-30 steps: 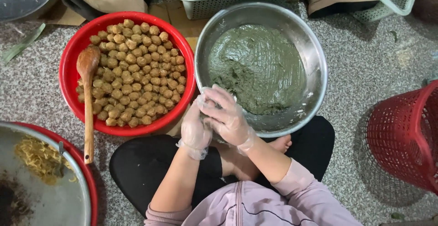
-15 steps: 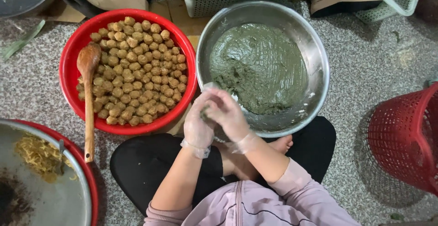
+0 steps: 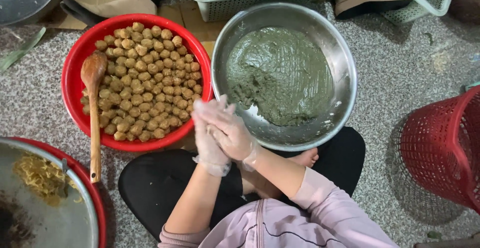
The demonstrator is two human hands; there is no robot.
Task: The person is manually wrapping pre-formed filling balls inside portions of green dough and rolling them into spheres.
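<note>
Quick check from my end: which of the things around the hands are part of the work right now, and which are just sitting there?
In use:
left hand and right hand, gloved, pressed together
steel bowl of green paste
red basin of brown balls

Lying about:
wooden spoon
red basket
grey crates
pan of yellow shreds

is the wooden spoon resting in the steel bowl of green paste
No, the wooden spoon lies in the red basin of brown balls, apart from the steel bowl.

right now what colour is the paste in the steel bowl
Dull grey-green paste, clearest in the head view.
</note>
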